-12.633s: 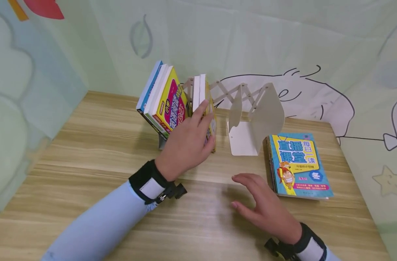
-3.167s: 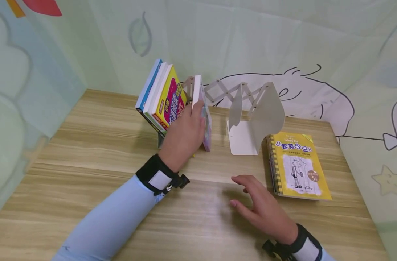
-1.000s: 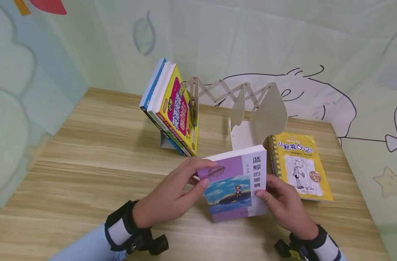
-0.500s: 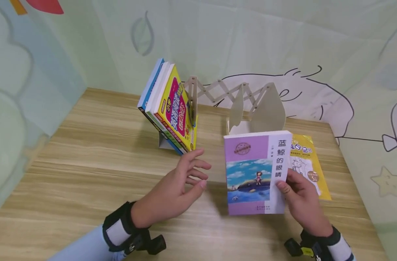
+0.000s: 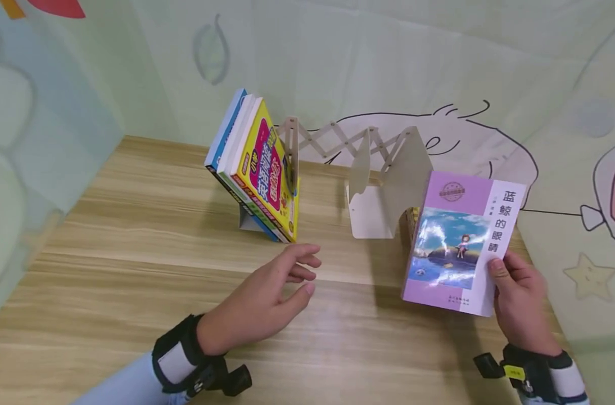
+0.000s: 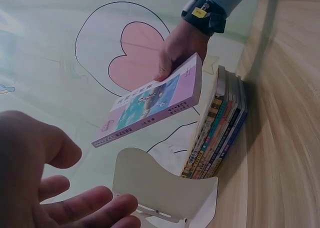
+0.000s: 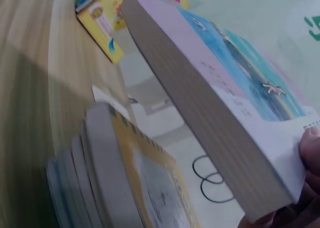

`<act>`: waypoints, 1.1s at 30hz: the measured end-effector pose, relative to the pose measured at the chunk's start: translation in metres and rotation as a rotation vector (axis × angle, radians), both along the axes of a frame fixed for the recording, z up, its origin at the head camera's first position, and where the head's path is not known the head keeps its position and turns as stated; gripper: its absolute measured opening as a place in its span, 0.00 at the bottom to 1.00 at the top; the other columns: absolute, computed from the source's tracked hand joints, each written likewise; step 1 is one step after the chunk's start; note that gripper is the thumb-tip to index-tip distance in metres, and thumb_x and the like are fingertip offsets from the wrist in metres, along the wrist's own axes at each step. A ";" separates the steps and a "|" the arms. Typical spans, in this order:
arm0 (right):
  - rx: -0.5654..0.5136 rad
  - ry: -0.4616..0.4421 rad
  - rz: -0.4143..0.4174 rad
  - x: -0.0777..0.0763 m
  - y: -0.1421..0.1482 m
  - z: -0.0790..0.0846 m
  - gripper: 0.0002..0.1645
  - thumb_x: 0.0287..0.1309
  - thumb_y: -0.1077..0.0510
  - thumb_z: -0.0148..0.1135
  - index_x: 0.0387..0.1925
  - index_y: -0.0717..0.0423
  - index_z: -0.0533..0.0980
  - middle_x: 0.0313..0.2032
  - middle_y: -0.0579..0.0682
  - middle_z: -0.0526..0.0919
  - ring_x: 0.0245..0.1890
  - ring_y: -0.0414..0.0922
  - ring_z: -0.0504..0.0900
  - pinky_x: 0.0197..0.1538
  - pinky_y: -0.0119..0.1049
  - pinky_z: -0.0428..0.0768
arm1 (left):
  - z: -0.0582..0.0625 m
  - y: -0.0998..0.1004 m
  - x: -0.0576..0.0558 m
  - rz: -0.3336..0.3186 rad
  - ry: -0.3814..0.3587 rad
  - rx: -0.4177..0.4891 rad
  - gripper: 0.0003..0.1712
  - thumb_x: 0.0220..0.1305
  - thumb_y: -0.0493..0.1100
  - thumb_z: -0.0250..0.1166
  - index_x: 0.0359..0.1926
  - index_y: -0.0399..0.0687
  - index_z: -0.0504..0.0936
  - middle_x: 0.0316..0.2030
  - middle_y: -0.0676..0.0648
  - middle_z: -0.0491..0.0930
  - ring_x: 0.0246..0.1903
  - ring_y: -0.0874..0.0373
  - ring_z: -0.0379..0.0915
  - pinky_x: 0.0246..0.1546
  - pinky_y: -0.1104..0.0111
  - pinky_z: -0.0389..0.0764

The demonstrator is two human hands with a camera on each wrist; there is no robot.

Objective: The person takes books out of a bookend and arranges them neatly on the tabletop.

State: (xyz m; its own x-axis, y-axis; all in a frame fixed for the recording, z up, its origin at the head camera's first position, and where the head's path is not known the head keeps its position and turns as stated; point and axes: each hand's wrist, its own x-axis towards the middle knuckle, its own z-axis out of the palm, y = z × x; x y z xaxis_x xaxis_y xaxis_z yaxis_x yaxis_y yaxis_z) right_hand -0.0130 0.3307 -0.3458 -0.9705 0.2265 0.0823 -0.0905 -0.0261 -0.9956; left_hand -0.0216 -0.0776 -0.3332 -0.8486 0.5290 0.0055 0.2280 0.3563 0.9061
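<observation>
My right hand (image 5: 522,304) grips a purple and white paperback book (image 5: 464,242) by its right edge, thumb on the cover. The book is raised above a stack of books (image 6: 215,123) lying flat on the table, apart from it in both wrist views; in the head view it hides most of that stack. The stack's top book (image 7: 150,173) has a yellow cover. My left hand (image 5: 262,295) hovers over the table with relaxed fingers and holds nothing. Beyond it, several books (image 5: 264,174) lean to the left in a folding metal bookend rack (image 5: 408,169).
The wood-grain table (image 5: 135,281) meets a printed wall cloth (image 5: 312,62) at the back and both sides. The rack's right section, with its bare base plate (image 5: 373,216) and upright panels, stands left of the stack.
A book left the rack's middle and passed from my left hand to my right. My right hand has since carried it right, over the stack. My left hand let go and stays near the rack.
</observation>
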 end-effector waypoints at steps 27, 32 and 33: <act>0.372 -0.603 -0.010 -0.030 0.048 -0.005 0.51 0.69 0.34 0.49 0.78 0.61 0.49 0.46 0.42 0.79 0.34 0.36 0.85 0.38 0.30 0.86 | -0.002 -0.004 0.006 0.042 0.010 0.032 0.27 0.72 0.41 0.59 0.69 0.57 0.65 0.58 0.56 0.75 0.53 0.65 0.78 0.50 0.73 0.82; 0.674 -0.633 -0.026 -0.036 0.044 -0.008 0.50 0.70 0.30 0.42 0.77 0.60 0.51 0.62 0.66 0.71 0.39 0.43 0.81 0.34 0.29 0.82 | -0.005 -0.004 0.007 0.033 0.034 0.037 0.27 0.72 0.41 0.59 0.69 0.55 0.64 0.58 0.55 0.76 0.53 0.65 0.78 0.50 0.71 0.83; 0.719 -0.635 -0.033 -0.036 0.044 -0.009 0.49 0.70 0.30 0.42 0.77 0.59 0.52 0.63 0.67 0.70 0.41 0.46 0.79 0.33 0.29 0.81 | -0.005 -0.004 0.008 0.031 0.040 0.037 0.27 0.72 0.41 0.59 0.69 0.55 0.64 0.58 0.55 0.76 0.53 0.65 0.78 0.51 0.71 0.83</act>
State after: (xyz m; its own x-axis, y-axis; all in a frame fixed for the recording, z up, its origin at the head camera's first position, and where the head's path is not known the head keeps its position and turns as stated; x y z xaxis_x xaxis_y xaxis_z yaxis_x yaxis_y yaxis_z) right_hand -0.0494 0.3747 -0.3544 -0.8757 0.3550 -0.3273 0.4820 0.6026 -0.6360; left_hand -0.0139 -0.0812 -0.3382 -0.8633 0.5013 0.0588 0.2538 0.3305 0.9090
